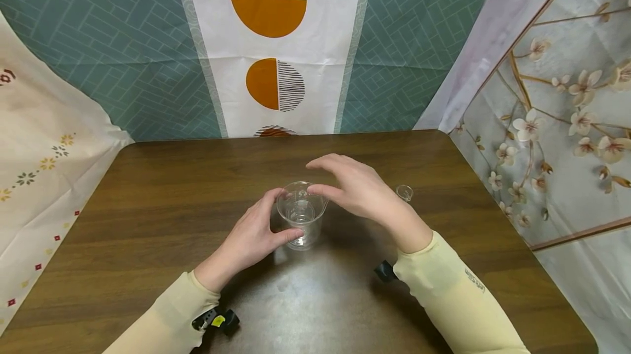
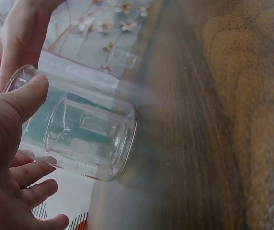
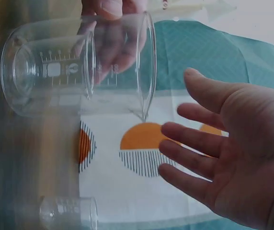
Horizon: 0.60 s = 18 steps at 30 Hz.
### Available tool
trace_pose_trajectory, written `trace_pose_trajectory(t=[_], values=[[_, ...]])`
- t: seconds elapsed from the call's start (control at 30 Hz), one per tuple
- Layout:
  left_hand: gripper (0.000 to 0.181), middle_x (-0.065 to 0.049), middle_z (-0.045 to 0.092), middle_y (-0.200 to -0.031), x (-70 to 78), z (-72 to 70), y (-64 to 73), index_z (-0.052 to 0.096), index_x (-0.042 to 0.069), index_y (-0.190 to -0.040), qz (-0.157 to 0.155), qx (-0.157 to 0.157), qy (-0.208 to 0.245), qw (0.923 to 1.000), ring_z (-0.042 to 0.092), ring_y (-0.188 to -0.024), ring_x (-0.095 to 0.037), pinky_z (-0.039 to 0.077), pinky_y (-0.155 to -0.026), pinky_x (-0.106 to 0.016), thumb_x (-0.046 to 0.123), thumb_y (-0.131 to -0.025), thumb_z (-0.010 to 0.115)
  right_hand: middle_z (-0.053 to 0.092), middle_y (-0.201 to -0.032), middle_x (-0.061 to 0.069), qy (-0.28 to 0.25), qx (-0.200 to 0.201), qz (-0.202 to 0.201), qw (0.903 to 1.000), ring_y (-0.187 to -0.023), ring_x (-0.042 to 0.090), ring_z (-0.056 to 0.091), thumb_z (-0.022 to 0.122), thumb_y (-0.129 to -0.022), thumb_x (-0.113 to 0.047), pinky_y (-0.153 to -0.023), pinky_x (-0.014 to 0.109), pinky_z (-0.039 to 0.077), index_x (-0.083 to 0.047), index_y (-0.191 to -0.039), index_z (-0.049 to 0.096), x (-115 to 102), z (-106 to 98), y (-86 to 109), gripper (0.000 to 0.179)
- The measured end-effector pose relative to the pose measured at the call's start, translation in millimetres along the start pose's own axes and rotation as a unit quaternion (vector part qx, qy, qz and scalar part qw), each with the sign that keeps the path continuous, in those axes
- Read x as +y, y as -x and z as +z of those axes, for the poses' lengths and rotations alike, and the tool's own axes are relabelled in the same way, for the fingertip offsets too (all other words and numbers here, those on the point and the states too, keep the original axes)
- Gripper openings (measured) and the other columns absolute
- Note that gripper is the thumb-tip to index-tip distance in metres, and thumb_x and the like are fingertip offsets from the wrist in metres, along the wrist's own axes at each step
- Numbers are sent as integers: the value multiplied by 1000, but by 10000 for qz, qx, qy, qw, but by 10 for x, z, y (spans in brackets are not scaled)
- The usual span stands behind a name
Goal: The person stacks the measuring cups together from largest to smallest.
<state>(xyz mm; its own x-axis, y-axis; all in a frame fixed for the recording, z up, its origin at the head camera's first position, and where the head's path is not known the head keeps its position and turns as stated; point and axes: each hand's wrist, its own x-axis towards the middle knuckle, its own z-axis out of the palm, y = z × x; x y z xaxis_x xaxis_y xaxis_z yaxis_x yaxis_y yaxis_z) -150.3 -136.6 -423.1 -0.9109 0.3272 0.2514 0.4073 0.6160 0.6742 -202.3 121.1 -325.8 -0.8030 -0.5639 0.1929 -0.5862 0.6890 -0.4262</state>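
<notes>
The left hand (image 1: 246,233) held a large beaker (image 1: 314,227) on the table (image 1: 148,233), fingers partly obscured behind it; inside stood a smaller beaker (image 1: 299,212), markings illegible. The right hand (image 1: 356,187) hovered wide-fingered alongside. Beyond, the right-wrist view cropped a little beaker (image 3: 70,213).

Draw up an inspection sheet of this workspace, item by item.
Surface: brown wood-grain table.
Job's things: large beaker upright, medium beaker inside it; small glass vessel apart, to the right.
Clutter: nothing seen.
Hands: left hand grips the large beaker; right hand is near its rim, fingers extended, holding nothing.
Cables: nothing seen.
Surroundings: teal-and-white cloth behind, cream cloth left, floral cloth right.
</notes>
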Motion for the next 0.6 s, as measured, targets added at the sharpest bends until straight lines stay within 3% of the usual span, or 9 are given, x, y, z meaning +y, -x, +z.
trace_pose_trajectory(t=[0.23,0.6], values=[[83,-9,66,-143,0,8,-4,49,10,-152,-7,9,41,10000,64,-133,-33,51,-109,-59,39,-90,95,66,-152,-2,344,544,246,9976,-143,23,57,82,-102,-43,-112,52,51,-19,-153,66,132,-50,46,58],[83,-9,66,-144,11,0,-2,49,10,-153,-86,-14,13,10000,63,-135,-33,50,-111,-58,39,-90,95,60,-159,4,344,522,611,9962,-153,28,46,82,-102,-44,-118,57,45,-16,-159,59,338,-82,85,68]])
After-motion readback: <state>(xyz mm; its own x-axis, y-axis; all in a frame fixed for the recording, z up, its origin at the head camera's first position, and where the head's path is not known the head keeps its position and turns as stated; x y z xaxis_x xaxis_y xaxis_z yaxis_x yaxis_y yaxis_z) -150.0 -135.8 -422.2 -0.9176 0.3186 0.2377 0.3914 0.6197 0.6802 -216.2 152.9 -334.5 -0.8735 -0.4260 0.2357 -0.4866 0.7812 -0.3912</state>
